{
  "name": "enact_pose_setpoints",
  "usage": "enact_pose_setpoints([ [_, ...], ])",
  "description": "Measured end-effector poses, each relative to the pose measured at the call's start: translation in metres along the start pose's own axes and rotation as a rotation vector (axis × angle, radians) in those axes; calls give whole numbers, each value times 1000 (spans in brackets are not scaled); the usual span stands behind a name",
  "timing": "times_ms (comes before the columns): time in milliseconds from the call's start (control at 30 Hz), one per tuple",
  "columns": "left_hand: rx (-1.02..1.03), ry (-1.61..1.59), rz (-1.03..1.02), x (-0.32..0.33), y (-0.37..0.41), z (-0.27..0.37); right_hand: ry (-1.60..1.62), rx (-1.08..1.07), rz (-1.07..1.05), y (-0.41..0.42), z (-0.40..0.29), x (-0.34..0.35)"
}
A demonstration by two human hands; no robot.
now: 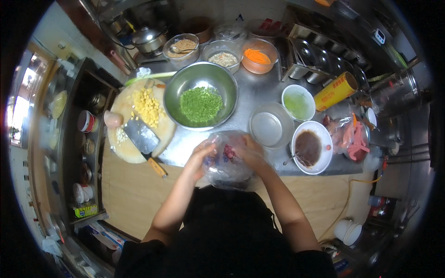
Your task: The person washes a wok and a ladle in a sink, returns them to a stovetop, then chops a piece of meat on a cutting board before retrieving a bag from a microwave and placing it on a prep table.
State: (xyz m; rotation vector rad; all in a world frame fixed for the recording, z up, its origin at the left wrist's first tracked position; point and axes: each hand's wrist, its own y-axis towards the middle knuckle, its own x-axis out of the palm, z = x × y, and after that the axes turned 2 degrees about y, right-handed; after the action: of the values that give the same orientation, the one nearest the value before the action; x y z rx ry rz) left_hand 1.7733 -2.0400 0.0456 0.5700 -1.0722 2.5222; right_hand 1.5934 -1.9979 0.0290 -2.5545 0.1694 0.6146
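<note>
Between both hands is a clear plastic bag (227,175), held at the front edge of the steel counter (240,120). Dark red pieces (229,152), perhaps meat, show through the plastic. My left hand (200,158) grips the bag's left side, and my right hand (253,154), slightly blurred, grips the right side. Just beyond them stands a large steel bowl (170,104) with chopped greens (201,105) inside. To the right of the bag is a round metal pan (266,127) with a bare bottom.
At left, a round cutting board (163,139) bears yellow cubes (147,106) and a cleaver (140,133), its handle past the counter edge. At right are a white bowl (307,147) of brown paste, a bowl of green liquid (297,104) and a yellow roll (335,92). Shredded carrot (257,56) sits behind.
</note>
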Motion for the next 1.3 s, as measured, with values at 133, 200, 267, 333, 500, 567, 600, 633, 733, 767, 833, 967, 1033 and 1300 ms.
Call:
enact_pose_setpoints([
  [133,38,-18,-5,18,4,-6,-171,-105,78,20,22,8],
  [200,33,-33,-32,23,0,-4,-238,-162,101,25,30,13],
  [267,34,-33,-20,22,-1,-3,-8,-93,88,29,31,19],
  [333,39,-35,-15,21,-2,-5,62,-195,121,32,40,23],
  [500,25,-69,-31,11,-2,-9,-98,-444,151,14,40,23],
  [567,37,-74,-38,9,2,-11,-171,-640,178,10,47,28],
  [600,44,-77,-42,9,3,-12,-208,-738,190,7,41,28],
  [633,49,-77,-56,9,3,-12,48,-526,62,4,35,26],
  [733,59,-68,-90,11,3,-11,356,-173,-160,-7,16,16],
  [767,61,-63,-94,10,3,-11,164,-263,-128,-8,17,10],
  [833,65,-44,-98,11,5,-10,-46,-431,-77,-8,24,3],
  [967,216,210,-13,16,4,-9,-134,-542,-81,-5,36,0],
  [1033,346,410,39,26,1,-7,-154,-438,-85,-2,43,2],
  [1300,445,582,-26,38,-3,-5,-239,-208,70,19,74,24],
])
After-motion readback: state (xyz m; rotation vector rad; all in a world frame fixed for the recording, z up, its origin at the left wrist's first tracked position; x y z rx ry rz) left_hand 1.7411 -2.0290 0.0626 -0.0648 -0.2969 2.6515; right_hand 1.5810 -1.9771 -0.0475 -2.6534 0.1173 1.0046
